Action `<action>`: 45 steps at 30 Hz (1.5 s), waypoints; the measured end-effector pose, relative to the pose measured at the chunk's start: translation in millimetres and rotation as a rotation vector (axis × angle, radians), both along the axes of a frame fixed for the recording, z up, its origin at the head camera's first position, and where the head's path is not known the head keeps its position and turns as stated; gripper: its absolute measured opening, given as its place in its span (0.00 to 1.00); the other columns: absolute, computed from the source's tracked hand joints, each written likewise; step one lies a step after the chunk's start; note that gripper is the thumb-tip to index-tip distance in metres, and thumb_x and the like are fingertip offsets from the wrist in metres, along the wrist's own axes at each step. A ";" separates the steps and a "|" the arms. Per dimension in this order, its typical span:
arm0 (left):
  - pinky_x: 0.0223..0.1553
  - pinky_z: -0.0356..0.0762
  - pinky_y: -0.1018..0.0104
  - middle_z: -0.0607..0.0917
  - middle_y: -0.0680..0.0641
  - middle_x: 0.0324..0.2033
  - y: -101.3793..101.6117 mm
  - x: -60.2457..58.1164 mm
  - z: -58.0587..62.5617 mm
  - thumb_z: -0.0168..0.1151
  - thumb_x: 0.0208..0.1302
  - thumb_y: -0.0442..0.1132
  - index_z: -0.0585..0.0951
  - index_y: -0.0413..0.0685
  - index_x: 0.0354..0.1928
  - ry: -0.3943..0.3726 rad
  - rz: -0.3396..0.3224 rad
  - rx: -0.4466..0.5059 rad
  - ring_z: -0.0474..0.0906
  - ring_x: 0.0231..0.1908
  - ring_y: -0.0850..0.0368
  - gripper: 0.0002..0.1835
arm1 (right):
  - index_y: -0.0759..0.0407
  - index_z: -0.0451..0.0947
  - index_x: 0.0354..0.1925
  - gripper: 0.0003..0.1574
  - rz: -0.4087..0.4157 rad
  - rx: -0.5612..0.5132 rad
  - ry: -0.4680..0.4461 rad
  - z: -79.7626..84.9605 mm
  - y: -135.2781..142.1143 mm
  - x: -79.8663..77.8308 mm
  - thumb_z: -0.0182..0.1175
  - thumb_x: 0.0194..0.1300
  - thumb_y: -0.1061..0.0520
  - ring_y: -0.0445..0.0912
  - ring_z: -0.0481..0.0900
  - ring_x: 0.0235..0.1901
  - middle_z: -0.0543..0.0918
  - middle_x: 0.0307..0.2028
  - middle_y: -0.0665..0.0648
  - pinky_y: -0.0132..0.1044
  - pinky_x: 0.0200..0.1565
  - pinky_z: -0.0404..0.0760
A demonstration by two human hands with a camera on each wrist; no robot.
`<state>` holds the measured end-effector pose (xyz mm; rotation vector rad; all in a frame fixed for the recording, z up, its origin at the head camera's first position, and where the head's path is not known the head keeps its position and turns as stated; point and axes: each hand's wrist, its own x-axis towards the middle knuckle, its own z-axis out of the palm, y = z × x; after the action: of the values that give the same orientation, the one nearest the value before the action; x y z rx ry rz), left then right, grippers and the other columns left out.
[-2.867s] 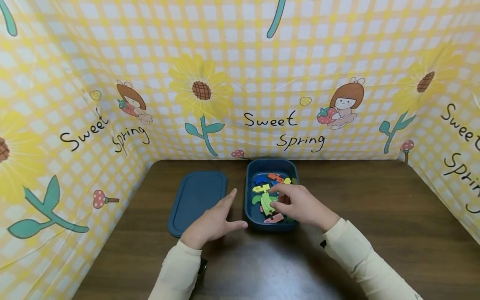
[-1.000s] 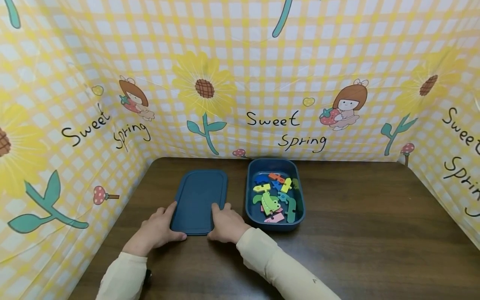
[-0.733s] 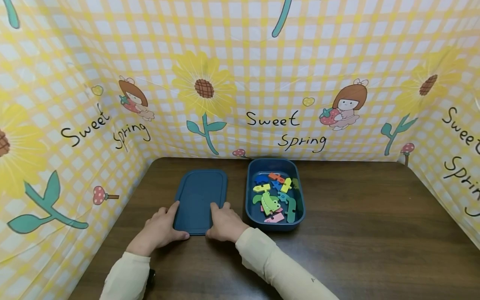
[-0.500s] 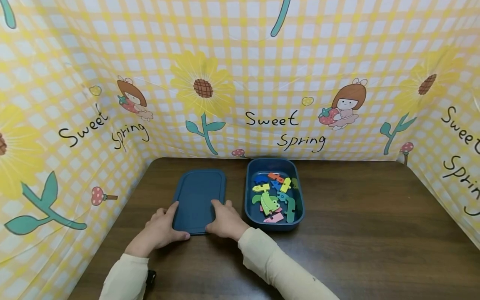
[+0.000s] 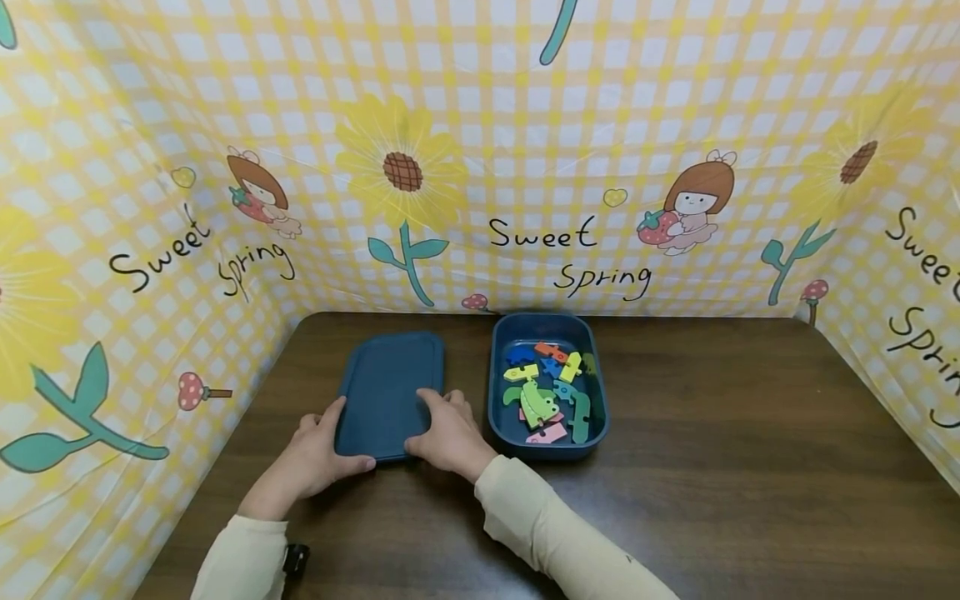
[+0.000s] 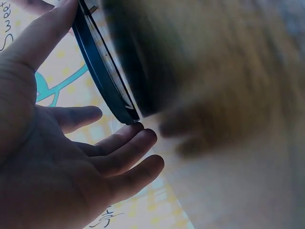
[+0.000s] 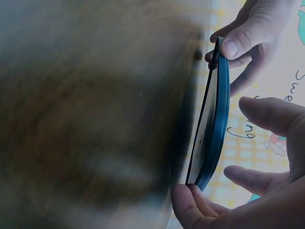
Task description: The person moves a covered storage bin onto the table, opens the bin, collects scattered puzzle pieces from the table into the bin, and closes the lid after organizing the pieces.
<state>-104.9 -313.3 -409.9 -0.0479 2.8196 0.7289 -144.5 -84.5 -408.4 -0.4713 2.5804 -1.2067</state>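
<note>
In the head view a dark blue rectangular lid point(image 5: 382, 375) is held between both hands at the left of the table. My left hand point(image 5: 311, 454) grips its left edge, with the thumb along the near edge. At the right edge my right hand point(image 5: 453, 429) holds it, thumb near the front corner. Both wrist views show the lid point(image 6: 97, 67) edge-on and tilted, fingertips at its rim. Beside it stands the matching blue box point(image 5: 547, 452), uncovered. Several colourful puzzle pieces lie inside, among them a green crocodile-shaped one point(image 5: 538, 406).
The brown wooden table point(image 5: 712, 442) reaches back to a yellow checked cloth point(image 5: 517, 150) that hangs behind and along both sides. The box sits at the back of the table, just right of my right hand.
My right hand has left the box of pieces and come over to the lid; my left hand has moved to the lid's other side. Lately the lid has shifted slightly left and back, and tilts.
</note>
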 end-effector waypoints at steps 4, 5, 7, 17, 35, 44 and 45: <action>0.53 0.69 0.30 0.57 0.16 0.62 2.2 2.3 6.9 0.72 0.56 0.66 0.45 0.33 0.78 0.012 0.002 -0.008 0.61 0.61 0.17 0.66 | 0.51 0.66 0.74 0.48 0.011 0.013 0.024 2.5 0.0 0.5 0.74 0.60 0.52 0.56 0.66 0.58 0.66 0.62 0.64 0.52 0.54 0.75; 0.53 0.69 0.30 0.57 0.16 0.61 2.6 2.6 8.6 0.72 0.56 0.66 0.45 0.33 0.78 0.015 0.002 -0.008 0.61 0.60 0.17 0.66 | 0.51 0.65 0.75 0.48 0.015 0.015 0.031 3.3 0.2 0.8 0.74 0.60 0.52 0.56 0.66 0.59 0.66 0.62 0.64 0.51 0.54 0.74; 0.53 0.69 0.30 0.57 0.16 0.61 3.2 3.6 11.7 0.72 0.56 0.66 0.45 0.33 0.78 0.026 0.001 -0.010 0.62 0.60 0.18 0.66 | 0.50 0.65 0.75 0.49 0.020 0.021 0.047 6.1 1.0 1.8 0.74 0.60 0.52 0.55 0.65 0.59 0.65 0.62 0.64 0.50 0.54 0.74; 0.52 0.69 0.31 0.57 0.18 0.61 4.2 10.0 26.7 0.66 0.56 0.72 0.45 0.34 0.79 0.100 -0.020 0.003 0.62 0.59 0.20 0.66 | 0.48 0.61 0.77 0.51 0.048 0.043 0.144 28.8 7.8 8.9 0.73 0.61 0.50 0.55 0.62 0.62 0.61 0.66 0.65 0.50 0.56 0.73; 0.55 0.68 0.33 0.59 0.21 0.61 58.0 4.5 52.4 0.67 0.60 0.67 0.52 0.34 0.78 0.257 -0.047 0.057 0.61 0.60 0.24 0.59 | 0.50 0.60 0.77 0.54 -0.002 0.057 0.259 62.4 62.3 13.4 0.75 0.59 0.48 0.58 0.61 0.63 0.59 0.69 0.66 0.54 0.59 0.73; 0.55 0.68 0.34 0.63 0.27 0.60 105.2 -5.1 50.5 0.67 0.60 0.67 0.56 0.38 0.77 0.305 -0.068 0.073 0.64 0.58 0.29 0.56 | 0.50 0.62 0.77 0.55 -0.076 0.043 0.274 62.8 108.8 11.5 0.77 0.57 0.47 0.59 0.62 0.64 0.61 0.68 0.68 0.59 0.58 0.71; 0.55 0.68 0.35 0.63 0.27 0.60 109.8 -7.1 48.4 0.68 0.60 0.67 0.57 0.38 0.77 0.314 -0.073 0.072 0.64 0.58 0.29 0.56 | 0.51 0.62 0.76 0.55 -0.082 0.044 0.279 62.6 113.7 11.4 0.77 0.57 0.47 0.60 0.62 0.64 0.61 0.68 0.68 0.60 0.59 0.70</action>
<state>-112.0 -203.5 -361.5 0.1982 3.0649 0.8901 -133.1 29.2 -345.8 -0.5657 2.8801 -1.1817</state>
